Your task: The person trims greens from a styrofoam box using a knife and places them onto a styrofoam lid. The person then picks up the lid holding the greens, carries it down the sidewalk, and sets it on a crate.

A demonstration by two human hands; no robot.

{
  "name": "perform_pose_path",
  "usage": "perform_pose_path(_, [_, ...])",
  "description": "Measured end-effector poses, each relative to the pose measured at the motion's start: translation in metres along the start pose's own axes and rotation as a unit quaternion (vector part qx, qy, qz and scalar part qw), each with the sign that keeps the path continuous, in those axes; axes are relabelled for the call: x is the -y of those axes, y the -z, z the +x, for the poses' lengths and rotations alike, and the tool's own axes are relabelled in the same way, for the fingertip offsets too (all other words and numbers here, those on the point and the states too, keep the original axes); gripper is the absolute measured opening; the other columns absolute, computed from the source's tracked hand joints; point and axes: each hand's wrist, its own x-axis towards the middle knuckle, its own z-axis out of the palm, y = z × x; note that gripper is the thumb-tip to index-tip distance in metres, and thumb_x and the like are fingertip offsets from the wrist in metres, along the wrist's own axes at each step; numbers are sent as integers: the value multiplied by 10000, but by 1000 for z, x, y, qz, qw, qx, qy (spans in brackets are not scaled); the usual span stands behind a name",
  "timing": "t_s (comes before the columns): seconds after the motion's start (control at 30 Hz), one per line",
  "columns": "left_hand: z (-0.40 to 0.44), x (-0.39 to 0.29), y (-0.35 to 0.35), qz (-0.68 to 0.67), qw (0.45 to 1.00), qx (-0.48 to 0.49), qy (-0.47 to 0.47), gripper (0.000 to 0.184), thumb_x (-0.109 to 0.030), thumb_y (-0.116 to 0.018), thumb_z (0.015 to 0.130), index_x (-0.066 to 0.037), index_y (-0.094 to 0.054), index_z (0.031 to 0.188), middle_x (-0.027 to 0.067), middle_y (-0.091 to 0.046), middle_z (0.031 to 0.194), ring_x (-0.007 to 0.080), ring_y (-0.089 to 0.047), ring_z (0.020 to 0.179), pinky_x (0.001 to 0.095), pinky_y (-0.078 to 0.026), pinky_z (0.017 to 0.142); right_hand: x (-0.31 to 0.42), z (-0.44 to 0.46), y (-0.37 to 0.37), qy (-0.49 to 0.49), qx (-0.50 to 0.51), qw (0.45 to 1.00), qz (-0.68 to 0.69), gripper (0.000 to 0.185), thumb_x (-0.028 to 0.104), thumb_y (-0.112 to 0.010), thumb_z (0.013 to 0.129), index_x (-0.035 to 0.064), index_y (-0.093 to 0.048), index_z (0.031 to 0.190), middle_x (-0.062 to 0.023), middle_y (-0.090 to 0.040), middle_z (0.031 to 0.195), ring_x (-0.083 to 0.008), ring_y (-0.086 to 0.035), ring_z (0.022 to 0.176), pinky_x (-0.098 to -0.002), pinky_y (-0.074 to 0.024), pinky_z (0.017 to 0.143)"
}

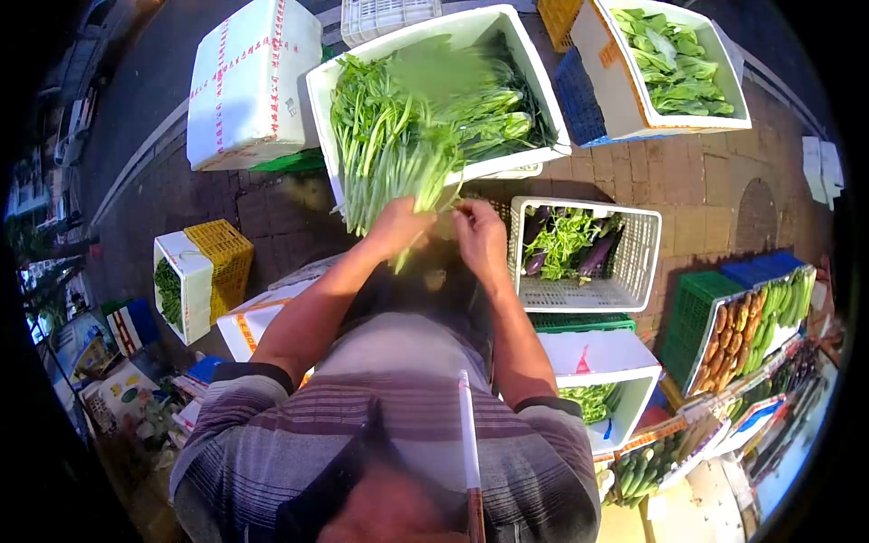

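A bunch of long-stemmed leafy greens [425, 172] is gripped in my left hand [396, 228], its leaves over the near edge of a white foam box [317, 100] and its stem ends below my fist. Close beside it, my right hand [482, 237] has thumb and fingers pinched together at the bunch's right side; whatever is between them is too small to make out. More long-stemmed greens [362, 136] lie in the box's left half, with leafy heads [498, 122] on the right. Part of the pile is blurred.
Right of my hands stands a white crate [638, 262] with eggplants [597, 258] and loose greens. A foam box of leafy greens [674, 68] is at the upper right, a closed foam box [249, 86] at the upper left. A yellow crate [222, 262] stands left. A cigarette [468, 425] juts up below.
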Motion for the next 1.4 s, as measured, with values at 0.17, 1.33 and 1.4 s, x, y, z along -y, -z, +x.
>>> perform_pose_path(0.17, [-19,-20,7,85,996,20,-27,238,-185,-643,902,39,-577,948,82,-637,770,130,-589,573,274,-504,506,31,40,16,128,29,990,-50,332,76,-635,864,-5,-592,1182,-206,-581,1230,-345,-653,873,-373,-524,758])
perform_pose_path(1.33, [-11,-43,21,46,996,65,-48,180,-147,-655,884,17,-611,946,76,-643,756,125,-570,547,271,-465,478,35,23,4,190,-73,977,-64,163,51,-712,798,28,-644,944,-157,-661,1021,-301,-645,694,-367,-533,628])
perform_pose_path(1.4, [-12,-46,20,32,995,69,-57,175,-144,-648,886,15,-612,951,74,-640,753,127,-570,546,271,-464,480,35,22,5,154,-54,986,-32,117,62,-666,816,31,-611,914,-151,-638,959,-366,-615,711,-409,-518,628])
